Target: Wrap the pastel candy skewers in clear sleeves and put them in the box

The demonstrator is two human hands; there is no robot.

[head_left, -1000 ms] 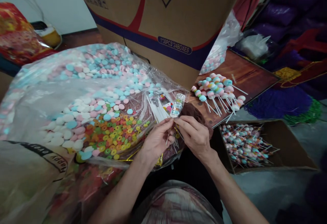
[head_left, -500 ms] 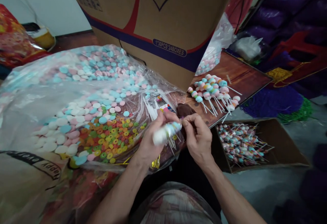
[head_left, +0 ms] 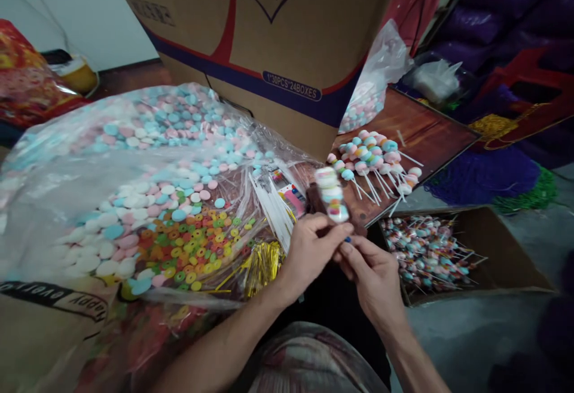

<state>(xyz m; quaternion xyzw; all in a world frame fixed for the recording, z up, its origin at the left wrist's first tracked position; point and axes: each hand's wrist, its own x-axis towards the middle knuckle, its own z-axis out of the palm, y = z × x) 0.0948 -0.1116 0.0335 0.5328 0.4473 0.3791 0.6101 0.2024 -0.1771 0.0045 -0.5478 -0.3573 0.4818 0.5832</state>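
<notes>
Together, the left hand (head_left: 309, 255) and right hand (head_left: 374, 270) clamp their grip at the blurred candy stack's (head_left: 332, 194) near end, left of the open carton (head_left: 506, 255).

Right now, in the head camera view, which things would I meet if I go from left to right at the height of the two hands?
White and pastel candies → ring-shaped candies → gold strips → left hand → right hand → open carton with candy sticks.
</notes>
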